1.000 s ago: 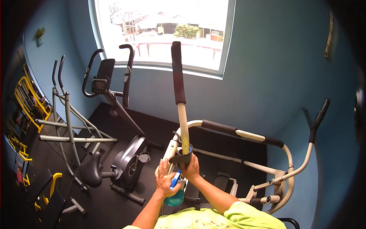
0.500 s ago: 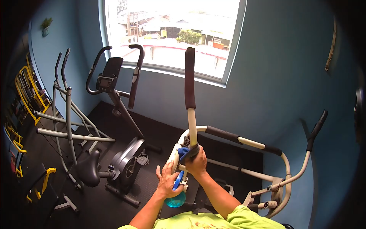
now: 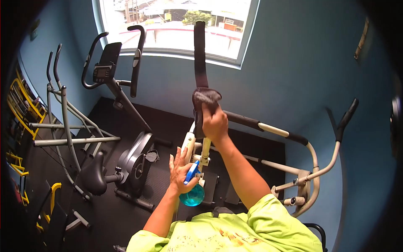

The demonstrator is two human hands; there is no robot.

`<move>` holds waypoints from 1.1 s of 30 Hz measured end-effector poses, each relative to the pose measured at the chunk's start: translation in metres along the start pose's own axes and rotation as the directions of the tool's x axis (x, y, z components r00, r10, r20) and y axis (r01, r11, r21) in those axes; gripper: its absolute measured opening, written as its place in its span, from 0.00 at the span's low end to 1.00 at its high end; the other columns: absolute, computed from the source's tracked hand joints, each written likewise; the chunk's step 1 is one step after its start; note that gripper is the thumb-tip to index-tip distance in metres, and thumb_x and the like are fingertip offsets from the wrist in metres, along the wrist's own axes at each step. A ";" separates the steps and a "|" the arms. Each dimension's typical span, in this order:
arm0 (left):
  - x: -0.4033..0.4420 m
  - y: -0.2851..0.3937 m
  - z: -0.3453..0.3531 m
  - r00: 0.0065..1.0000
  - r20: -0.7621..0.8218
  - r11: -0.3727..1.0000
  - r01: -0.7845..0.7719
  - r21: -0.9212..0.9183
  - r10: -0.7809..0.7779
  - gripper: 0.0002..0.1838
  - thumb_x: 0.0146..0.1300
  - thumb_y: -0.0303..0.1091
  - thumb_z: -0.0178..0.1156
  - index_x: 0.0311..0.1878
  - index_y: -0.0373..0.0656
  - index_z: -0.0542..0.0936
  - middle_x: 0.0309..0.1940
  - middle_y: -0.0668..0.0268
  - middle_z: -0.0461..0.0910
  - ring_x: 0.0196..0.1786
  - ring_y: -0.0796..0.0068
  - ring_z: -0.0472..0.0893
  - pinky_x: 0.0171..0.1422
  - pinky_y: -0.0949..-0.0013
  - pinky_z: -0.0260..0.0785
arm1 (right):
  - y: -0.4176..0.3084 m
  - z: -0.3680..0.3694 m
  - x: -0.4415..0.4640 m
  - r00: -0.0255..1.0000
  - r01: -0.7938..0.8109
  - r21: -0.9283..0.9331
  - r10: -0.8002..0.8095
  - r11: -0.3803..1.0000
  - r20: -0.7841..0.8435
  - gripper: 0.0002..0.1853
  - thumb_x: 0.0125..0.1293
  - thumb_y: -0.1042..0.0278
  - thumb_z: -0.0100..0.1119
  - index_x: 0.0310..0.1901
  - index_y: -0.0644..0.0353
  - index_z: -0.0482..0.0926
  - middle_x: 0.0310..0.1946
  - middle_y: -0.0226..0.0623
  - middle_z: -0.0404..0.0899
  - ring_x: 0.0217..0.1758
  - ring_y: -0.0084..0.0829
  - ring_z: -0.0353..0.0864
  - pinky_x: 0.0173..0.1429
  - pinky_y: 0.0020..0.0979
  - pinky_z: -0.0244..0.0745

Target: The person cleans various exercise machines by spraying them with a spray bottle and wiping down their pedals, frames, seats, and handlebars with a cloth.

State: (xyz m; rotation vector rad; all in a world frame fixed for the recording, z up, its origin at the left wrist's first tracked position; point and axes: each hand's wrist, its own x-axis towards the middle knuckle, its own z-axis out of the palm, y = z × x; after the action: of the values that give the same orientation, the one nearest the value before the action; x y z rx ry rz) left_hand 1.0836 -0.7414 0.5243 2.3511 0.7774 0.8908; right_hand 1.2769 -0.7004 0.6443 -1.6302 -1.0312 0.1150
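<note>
My right hand grips a dark cloth wrapped around the upright handle bar of the exercise machine, at the lower part of its black foam grip. Part of the bar behind the cloth and fingers is hidden. Lower down, my left hand holds a spray bottle with a blue trigger and blue-green liquid, hooked by the thumb while the other fingers stretch out. Those fingers lie by the machine's cream frame tube; whether they touch it I cannot tell.
An exercise bike stands to the left, with a grey elliptical-type frame beyond it. The machine's second handle rises at the right. A window is ahead, above black floor matting. Yellow-framed equipment is at far left.
My right hand has slid the cloth up the handle from its cream lower part to the foam grip. My left hand still holds the spray bottle near the frame tube. The view has shifted slightly.
</note>
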 end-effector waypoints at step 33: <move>-0.145 0.058 0.025 0.965 0.153 0.975 0.220 -0.019 -0.215 0.23 0.50 0.37 0.65 0.48 0.32 0.80 0.73 0.28 0.51 0.77 0.33 0.52 0.77 0.47 0.52 | 0.136 0.010 -0.210 0.834 -0.067 -0.103 0.112 0.992 0.541 0.20 0.52 0.51 0.63 0.40 0.59 0.82 0.32 0.46 0.83 0.39 0.50 0.83 0.45 0.49 0.79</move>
State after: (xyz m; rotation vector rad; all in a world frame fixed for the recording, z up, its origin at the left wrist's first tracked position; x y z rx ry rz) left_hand 1.0300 -0.8840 0.4830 2.2194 0.9271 0.6217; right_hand 1.2185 -0.8286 0.4375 -1.7633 -1.4021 0.6442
